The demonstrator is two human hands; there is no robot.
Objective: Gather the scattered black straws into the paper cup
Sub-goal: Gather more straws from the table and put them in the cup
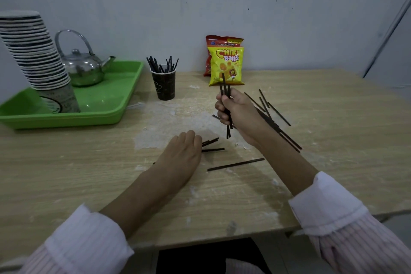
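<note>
the right hand (pixel 235 113) is clamped around a small bundle of black straws (pixel 225 87), raised off the wooden table (pixel 89 173) to the right of the paper cup (pixel 165 85) and nearer the camera; the bundle stands almost upright, long axis vertical, ends showing above and below the fist; the left hand (pixel 181 153) lies knuckles up, nearer still than the cup, fingers bent down over short straw ends (pixel 211 141) that point out rightward; whether it grips them i cannot tell; a single straw (pixel 235 164) lies flat beside it, running left to right with a slight tilt; more loose straws (pixel 278 113) lie far right of the cup, slanting diagonally; the cup stands upright with gathered straws (pixel 155 65) fanning upward; right of it stand snack bags (pixel 226 66), left of it a green tray (pixel 106 100).
</note>
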